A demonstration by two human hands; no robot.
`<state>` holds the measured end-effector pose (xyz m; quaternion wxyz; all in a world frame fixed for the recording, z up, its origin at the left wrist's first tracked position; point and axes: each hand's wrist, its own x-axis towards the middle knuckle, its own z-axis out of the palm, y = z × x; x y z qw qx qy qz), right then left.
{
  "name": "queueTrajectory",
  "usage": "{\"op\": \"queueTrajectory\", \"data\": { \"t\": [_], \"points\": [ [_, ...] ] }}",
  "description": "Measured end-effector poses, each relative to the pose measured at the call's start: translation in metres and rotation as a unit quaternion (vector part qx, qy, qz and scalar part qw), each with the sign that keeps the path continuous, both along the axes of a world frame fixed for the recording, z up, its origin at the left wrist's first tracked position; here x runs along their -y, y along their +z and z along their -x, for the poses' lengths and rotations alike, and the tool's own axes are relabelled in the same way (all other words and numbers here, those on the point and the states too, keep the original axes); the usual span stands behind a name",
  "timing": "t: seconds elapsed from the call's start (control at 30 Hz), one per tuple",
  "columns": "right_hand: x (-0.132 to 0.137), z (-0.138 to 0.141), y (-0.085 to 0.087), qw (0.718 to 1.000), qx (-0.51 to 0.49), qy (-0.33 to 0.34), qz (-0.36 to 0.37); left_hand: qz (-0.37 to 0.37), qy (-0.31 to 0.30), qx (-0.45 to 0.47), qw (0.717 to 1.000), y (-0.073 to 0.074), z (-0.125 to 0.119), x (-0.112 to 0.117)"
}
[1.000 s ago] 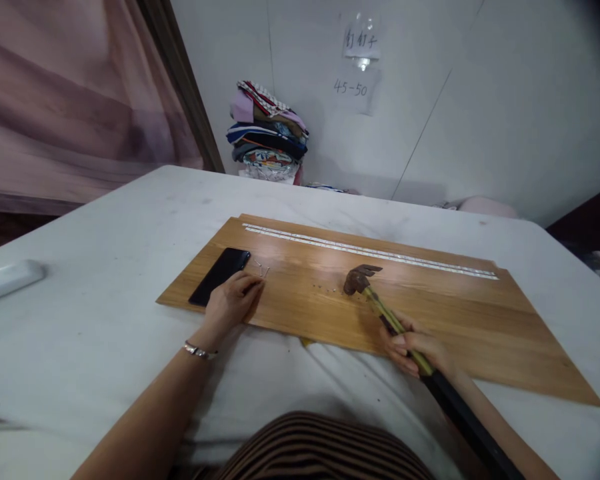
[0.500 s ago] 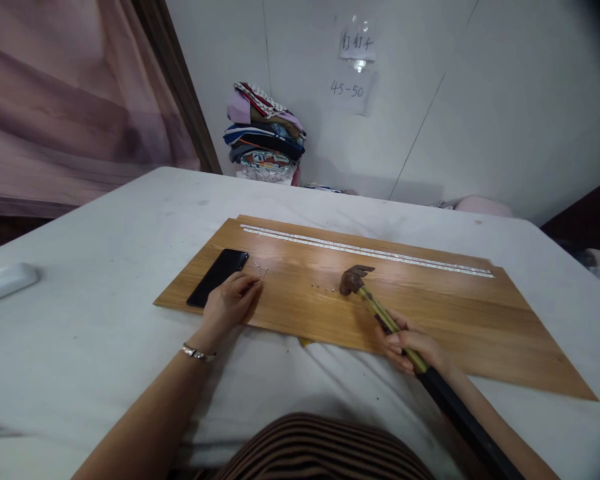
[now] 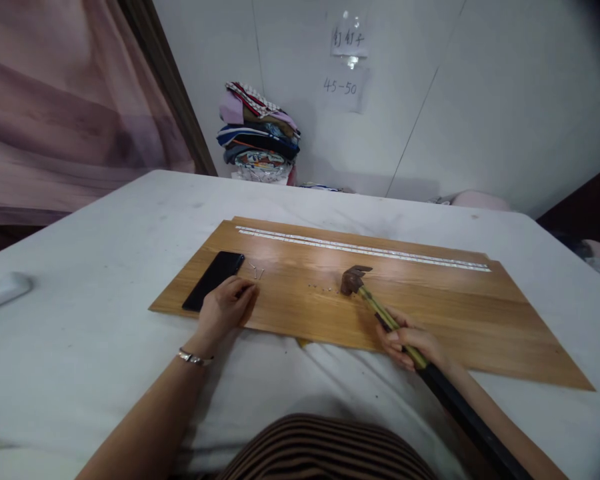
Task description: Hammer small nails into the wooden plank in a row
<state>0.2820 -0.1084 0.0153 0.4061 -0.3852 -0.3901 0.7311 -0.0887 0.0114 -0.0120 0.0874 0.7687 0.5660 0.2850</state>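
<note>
A long wooden board [image 3: 430,307] lies on a white-covered table [image 3: 95,280]. My right hand [image 3: 413,343] is wrapped round the yellow-and-black handle of a hammer [image 3: 375,307]; its rusty head rests on the board beside a short row of driven nails [image 3: 323,288]. My left hand [image 3: 225,303] rests on the board's near left part, fingers curled, next to a black phone [image 3: 213,288] and a few loose nails [image 3: 257,270]. What the curled fingers hold, if anything, is hidden.
A silvery strip [image 3: 365,250] runs along the board's far edge. A white object [image 3: 0,290] lies at the table's left edge. Folded clothes [image 3: 257,140] are stacked against the wall behind, under paper labels [image 3: 347,60]. A curtain hangs at left.
Both hands and the hammer stay almost still on the board; the view has shifted slightly, so everything sits a little lower and to the left.
</note>
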Motion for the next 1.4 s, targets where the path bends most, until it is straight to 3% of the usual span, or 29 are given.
{"op": "queueTrajectory", "data": {
  "t": [0.43, 1.4],
  "points": [
    [0.0011, 0.0062, 0.0079, 0.999, -0.037, -0.011, 0.006, 0.000, -0.001, -0.003, 1.000, 0.0018, -0.0008, 0.0001],
    [0.0008, 0.0065, 0.0045, 1.000, -0.024, -0.012, 0.014, 0.015, 0.003, -0.010, 1.000, 0.0020, 0.0002, 0.0009]
  ]
}}
